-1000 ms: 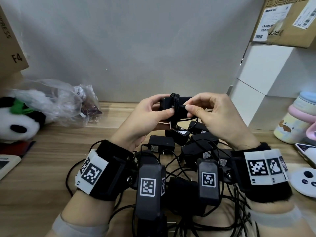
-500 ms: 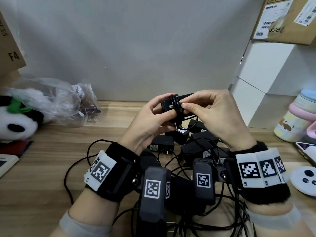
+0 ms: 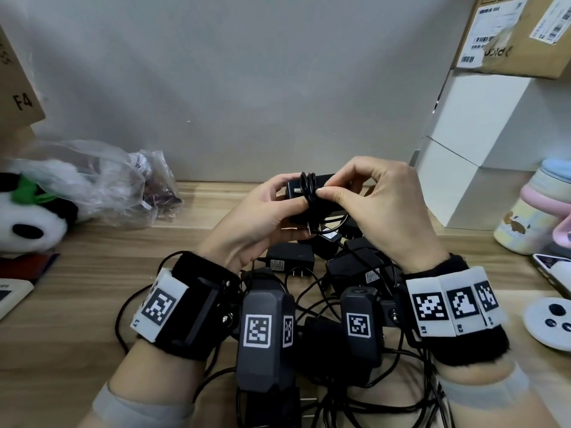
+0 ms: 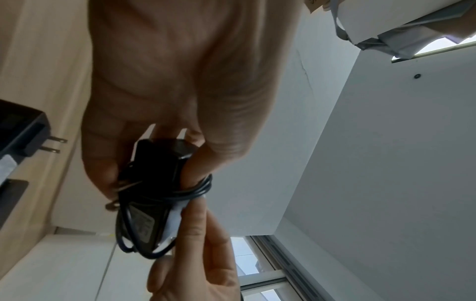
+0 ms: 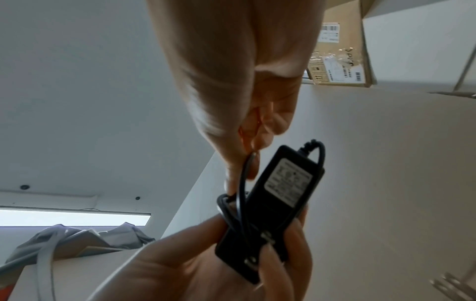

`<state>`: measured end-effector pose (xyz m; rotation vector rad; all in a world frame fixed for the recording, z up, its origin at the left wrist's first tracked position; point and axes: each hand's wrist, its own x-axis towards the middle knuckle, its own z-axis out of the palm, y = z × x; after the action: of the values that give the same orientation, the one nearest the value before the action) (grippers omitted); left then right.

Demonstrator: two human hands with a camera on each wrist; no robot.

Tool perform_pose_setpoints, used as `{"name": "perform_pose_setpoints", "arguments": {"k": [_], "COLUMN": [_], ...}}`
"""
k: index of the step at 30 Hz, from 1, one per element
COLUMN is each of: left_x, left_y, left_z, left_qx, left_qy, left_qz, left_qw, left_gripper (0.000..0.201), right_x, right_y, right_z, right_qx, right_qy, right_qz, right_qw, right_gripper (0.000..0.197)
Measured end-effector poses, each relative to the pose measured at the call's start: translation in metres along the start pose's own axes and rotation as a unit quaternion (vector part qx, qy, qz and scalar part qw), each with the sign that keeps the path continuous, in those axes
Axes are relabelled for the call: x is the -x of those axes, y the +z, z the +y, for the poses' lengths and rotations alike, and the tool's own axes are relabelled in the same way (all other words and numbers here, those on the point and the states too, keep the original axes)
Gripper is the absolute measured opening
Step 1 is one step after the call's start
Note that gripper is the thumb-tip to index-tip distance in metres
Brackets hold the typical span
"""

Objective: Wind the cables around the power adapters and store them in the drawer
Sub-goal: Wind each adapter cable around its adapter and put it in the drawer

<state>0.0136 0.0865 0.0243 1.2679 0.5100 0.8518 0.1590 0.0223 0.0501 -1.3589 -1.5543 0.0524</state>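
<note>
Item in hand: one black power adapter [image 3: 321, 193], held up above the tabletop [image 3: 77, 288] between both my hands. My left hand [image 3: 256, 220] grips its plug end, fingers curled round the body and the metal prongs showing beside them in the right wrist view. My right hand [image 3: 383, 211] pinches the black cable [image 3: 309, 188] between thumb and forefinger, right against the coils; several turns already sit wound round the adapter's middle (a short slack loop hangs under it). The adapter's label [image 5: 288, 183] faces the right wrist camera, print too small to read. Below my hands: a heap of loose power adapters [image 3: 349, 267] with tangled cables, lying on the wood between my wrists. Left side of the tabletop: a panda plush [image 3: 31, 223], with a crumpled clear plastic bag [image 3: 102, 183] just beside it. Right side: white boxes [image 3: 463, 143] stacked under a cardboard carton [image 3: 513, 35], a pastel cup [image 3: 531, 211], and a white round controller [image 3: 553, 319] near the edge.
</note>
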Motion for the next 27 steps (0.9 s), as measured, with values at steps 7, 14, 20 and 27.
{"name": "perform_pose_setpoints", "arguments": {"k": [7,14,20,27], "left_x": [0.000,0.001,-0.001,0.000], "left_y": [0.002,-0.002,-0.001,0.001], "left_z": [-0.004,-0.002,-0.002,0.000], "left_qx": [-0.048,-0.050,-0.057,-0.096], "left_qy": [-0.016,-0.015,-0.023,-0.046], "left_qz": [-0.008,-0.021,0.001,-0.001], "left_qw": [0.999,0.998,0.998,0.994], "left_gripper": [0.034,0.044,0.036,0.011], "right_x": [0.000,-0.001,0.000,-0.005], "right_y": [0.003,0.004,0.010,-0.004], "right_z": [0.005,0.011,0.008,0.011], "right_qx": [-0.005,0.044,-0.005,-0.069], "right_qy": [0.000,0.018,0.046,0.067], "right_qz": [-0.047,-0.044,-0.018,-0.053], "right_qw": [0.999,0.998,0.999,0.994], "right_gripper": [0.003,0.003,0.005,0.002]}}
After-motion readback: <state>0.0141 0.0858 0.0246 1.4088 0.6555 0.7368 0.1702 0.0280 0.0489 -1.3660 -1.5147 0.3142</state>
